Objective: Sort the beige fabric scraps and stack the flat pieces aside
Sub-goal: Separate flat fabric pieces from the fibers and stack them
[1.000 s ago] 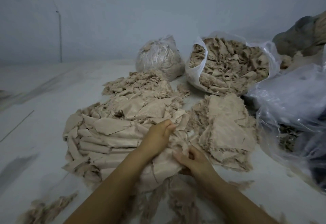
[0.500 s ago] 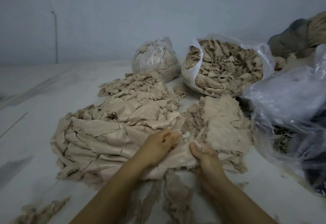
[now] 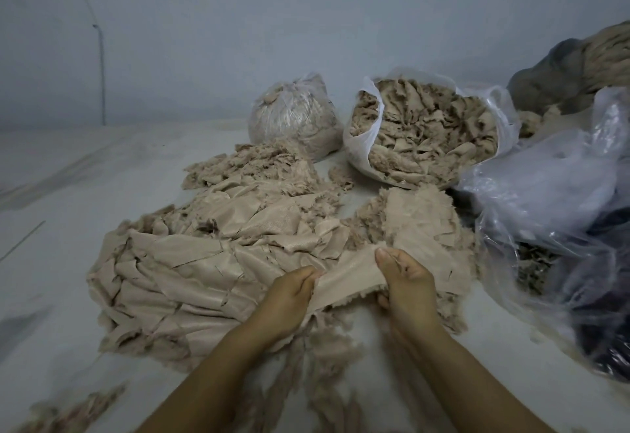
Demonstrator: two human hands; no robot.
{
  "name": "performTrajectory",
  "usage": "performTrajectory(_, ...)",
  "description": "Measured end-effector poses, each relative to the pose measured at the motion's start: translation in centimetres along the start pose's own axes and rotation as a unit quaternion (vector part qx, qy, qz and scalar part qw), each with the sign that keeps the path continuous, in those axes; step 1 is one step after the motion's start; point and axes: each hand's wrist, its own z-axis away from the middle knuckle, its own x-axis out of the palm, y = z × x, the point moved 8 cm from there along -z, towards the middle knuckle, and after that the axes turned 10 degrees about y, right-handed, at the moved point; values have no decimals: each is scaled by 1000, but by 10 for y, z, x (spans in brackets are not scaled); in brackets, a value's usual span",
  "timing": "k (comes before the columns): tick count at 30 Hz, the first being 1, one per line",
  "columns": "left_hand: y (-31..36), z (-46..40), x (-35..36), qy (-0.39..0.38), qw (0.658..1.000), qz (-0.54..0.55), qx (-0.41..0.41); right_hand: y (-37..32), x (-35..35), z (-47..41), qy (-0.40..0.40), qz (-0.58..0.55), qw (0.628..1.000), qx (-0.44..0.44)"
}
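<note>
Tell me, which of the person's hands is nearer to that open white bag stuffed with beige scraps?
The right hand. It sits below the open white bag, gripping a beige fabric piece. The left hand grips the same piece farther left, farther from the bag.

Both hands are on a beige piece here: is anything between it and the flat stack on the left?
Nothing visible blocks it. The left hand and right hand grip the beige piece stretched between them, right at the near edge of the flat stack, so it only has to go onto that stack.
</note>
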Motion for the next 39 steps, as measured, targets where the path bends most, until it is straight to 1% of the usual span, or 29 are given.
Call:
performTrajectory(2,0,4,-2,-26,1000,-3,17,-6,-12,-11,32,-8,999,7)
performTrajectory(3,-5,8,-5,-38,999,-2,12,-12,-23,-21,54,0,999,1)
performTrajectory(4,-11,12,-8,-48,999,2,1,-21,-34,-32,66,30,997,-20)
performTrajectory(6,-15,16,-11,-67,998,10,-15,-41,-42,-53,36,135,987,-74)
performTrajectory(8,-7,16,-7,-86,996,22,-21,-48,-42,-68,-7,269,956,-118)
performTrajectory(9,1,14,-7,-85,996,24,-11,-50,-45,-74,-4,328,935,-134)
performTrajectory(10,11,10,-9,-67,998,14,14,-50,-51,-80,13,376,915,-145)
performTrajectory(11,21,5,-14,-33,998,-8,49,-50,-59,-85,37,412,898,-151)
performTrajectory(13,34,-4,-31,57,990,-70,109,-52,-72,-90,72,434,885,-151)
performTrajectory(14,39,-8,-38,94,983,-99,124,-54,-77,-90,84,429,886,-154)
performTrajectory(15,42,-12,-43,116,978,-114,134,-57,-81,-88,97,425,886,-159)
performTrajectory(16,45,-15,-44,122,975,-116,144,-61,-84,-87,113,421,883,-176)
performTrajectory(17,50,-16,-40,111,975,-110,156,-67,-85,-83,129,420,875,-203)
performTrajectory(19,65,-14,-17,54,977,-89,188,-78,-80,-71,141,405,859,-281)
performTrajectory(21,81,-11,21,-28,971,-80,222,-78,-69,-60,109,405,843,-337)
performTrajectory(22,86,-10,42,-70,967,-91,228,-72,-65,-59,90,419,836,-344)
performTrajectory(23,88,-10,62,-107,961,-112,229,-63,-65,-61,74,444,830,-329)
performTrajectory(25,83,-16,90,-155,952,-165,208,-46,-74,-70,50,515,813,-267)
performTrajectory(26,78,-19,95,-160,953,-172,190,-41,-81,-72,46,538,804,-249)
performTrajectory(27,74,-22,97,-151,961,-158,171,-41,-86,-69,49,542,800,-253)
performTrajectory(29,66,-24,92,-100,982,-98,127,-50,-86,-51,54,505,792,-339)
performTrajectory(30,62,-24,90,-75,988,-81,104,-54,-78,-38,31,490,780,-389)
performTrajectory(31,58,-24,91,-62,992,-76,86,-52,-70,-27,-9,490,759,-427)
performTrajectory(32,56,-23,95,-63,992,-77,73,-42,-63,-22,-62,504,743,-435)
performTrajectory(34,55,-23,107,-84,992,-81,55,-18,-59,-26,-140,554,724,-388)
performTrajectory(35,55,-24,112,-96,991,-79,45,-9,-62,-32,-154,577,719,-357)
performTrajectory(36,56,-25,117,-102,991,-75,37,-7,-67,-39,-151,585,719,-344)
performTrajectory(39,63,-28,131,-124,991,-39,34,-20,-78,-59,-128,564,737,-351)
